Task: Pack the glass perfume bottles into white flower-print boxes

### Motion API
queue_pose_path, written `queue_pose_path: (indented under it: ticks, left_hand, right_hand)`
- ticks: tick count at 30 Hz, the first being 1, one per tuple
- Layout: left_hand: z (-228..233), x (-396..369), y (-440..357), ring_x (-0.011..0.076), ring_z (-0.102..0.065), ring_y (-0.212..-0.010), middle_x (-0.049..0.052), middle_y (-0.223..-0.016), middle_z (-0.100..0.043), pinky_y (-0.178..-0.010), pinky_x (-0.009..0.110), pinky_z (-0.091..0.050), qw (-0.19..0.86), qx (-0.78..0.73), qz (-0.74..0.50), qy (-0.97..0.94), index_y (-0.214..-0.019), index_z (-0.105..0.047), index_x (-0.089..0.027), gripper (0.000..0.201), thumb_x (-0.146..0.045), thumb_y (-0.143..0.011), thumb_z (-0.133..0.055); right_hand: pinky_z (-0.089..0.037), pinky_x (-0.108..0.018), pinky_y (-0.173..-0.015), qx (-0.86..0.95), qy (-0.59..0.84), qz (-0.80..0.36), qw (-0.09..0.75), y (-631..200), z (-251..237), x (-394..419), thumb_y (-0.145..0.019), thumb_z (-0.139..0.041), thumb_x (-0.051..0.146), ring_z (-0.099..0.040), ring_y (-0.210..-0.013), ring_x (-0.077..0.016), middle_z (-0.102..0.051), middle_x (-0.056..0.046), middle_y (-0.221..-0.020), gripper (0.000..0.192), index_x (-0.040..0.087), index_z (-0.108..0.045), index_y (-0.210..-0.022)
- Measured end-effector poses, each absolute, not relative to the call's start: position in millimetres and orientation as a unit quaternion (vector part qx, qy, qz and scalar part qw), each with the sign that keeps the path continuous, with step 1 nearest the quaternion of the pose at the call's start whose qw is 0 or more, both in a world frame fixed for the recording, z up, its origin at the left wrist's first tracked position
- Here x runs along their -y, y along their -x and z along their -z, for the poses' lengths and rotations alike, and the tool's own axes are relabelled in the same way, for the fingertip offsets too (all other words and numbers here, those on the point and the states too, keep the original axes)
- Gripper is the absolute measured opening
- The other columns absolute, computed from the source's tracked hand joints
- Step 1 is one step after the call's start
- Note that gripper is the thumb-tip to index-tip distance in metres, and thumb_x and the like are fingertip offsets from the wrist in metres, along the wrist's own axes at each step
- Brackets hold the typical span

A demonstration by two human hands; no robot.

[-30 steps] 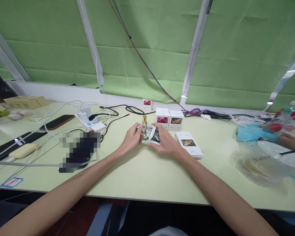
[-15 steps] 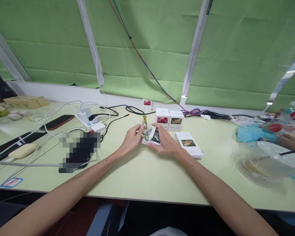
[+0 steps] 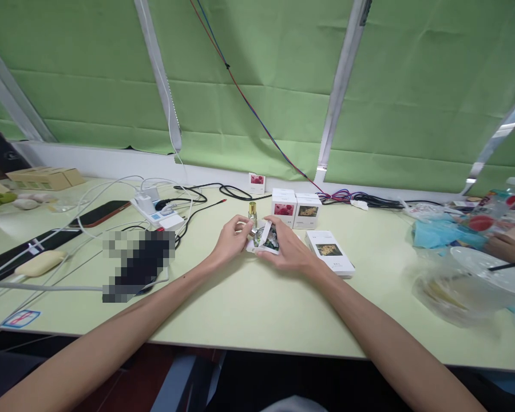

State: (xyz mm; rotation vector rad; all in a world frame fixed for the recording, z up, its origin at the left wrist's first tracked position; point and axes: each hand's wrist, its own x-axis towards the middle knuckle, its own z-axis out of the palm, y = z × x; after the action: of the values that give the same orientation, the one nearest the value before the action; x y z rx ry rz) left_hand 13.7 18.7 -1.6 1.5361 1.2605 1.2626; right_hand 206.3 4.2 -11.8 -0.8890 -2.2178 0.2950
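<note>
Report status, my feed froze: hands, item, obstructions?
Left hand grip on gold-capped bottle. Right hand grips small flower-print box. Three white boxes close behind.

A pale green table stood against a white sill beneath green blinds divided by slanting metal window frames, with a red and blue cable hanging across them, in even, diffuse daylight filtering through the fabric.

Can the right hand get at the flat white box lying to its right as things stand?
Probably yes, once freed: the flat white box lies beside the right hand with bare table between, but that hand holds a small carton.
</note>
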Motion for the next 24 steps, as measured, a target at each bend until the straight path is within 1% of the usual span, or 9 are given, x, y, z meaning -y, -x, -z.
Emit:
queue_pose_path:
  ticks: [6,13,18,24]
  left_hand:
    - [1.0,-17.0,-14.5,0.0079,-0.044,-0.038,-0.003,-0.066,-0.065,-0.037,0.020,-0.029,0.401,-0.485,-0.511,-0.586,-0.089,-0.048,-0.023,0.048,-0.061,-0.073,-0.072]
    - [2.7,-18.1,-14.8,0.0070,-0.045,-0.039,-0.001,-0.068,-0.067,-0.037,0.019,-0.029,0.407,-0.481,-0.520,-0.576,-0.081,-0.045,-0.022,0.052,-0.063,-0.070,-0.074]
    - [3.4,-17.5,-15.4,0.0064,-0.044,-0.039,-0.002,-0.064,-0.064,-0.038,0.020,-0.031,0.403,-0.474,-0.528,-0.578,-0.076,-0.043,-0.022,0.052,-0.061,-0.069,-0.076]
    - [3.9,-15.8,-16.1,0.0061,-0.041,-0.039,-0.004,-0.058,-0.059,-0.040,0.019,-0.030,0.399,-0.467,-0.522,-0.593,-0.074,-0.044,-0.022,0.049,-0.058,-0.072,-0.076]
  right_hand:
    - [-0.045,-0.050,-0.105,0.858,0.351,-0.113,0.358,-206.1,12.0,-4.5,-0.085,-0.070,0.040,-0.054,-0.128,-0.0324,-0.052,-0.017,-0.142,0.076,0.020,-0.030,-0.147]
    - [-0.045,-0.050,-0.106,0.856,0.356,-0.107,0.360,-205.5,12.0,-4.2,-0.085,-0.070,0.040,-0.054,-0.129,-0.0331,-0.052,-0.018,-0.143,0.077,0.020,-0.030,-0.148]
    - [-0.045,-0.050,-0.105,0.853,0.361,-0.105,0.362,-205.6,13.0,-5.3,-0.086,-0.069,0.041,-0.055,-0.126,-0.0326,-0.053,-0.018,-0.141,0.077,0.018,-0.030,-0.148]
    - [-0.044,-0.051,-0.106,0.845,0.379,-0.101,0.362,-205.6,15.1,-7.0,-0.086,-0.069,0.043,-0.054,-0.130,-0.0342,-0.050,-0.019,-0.146,0.079,0.019,-0.028,-0.149]
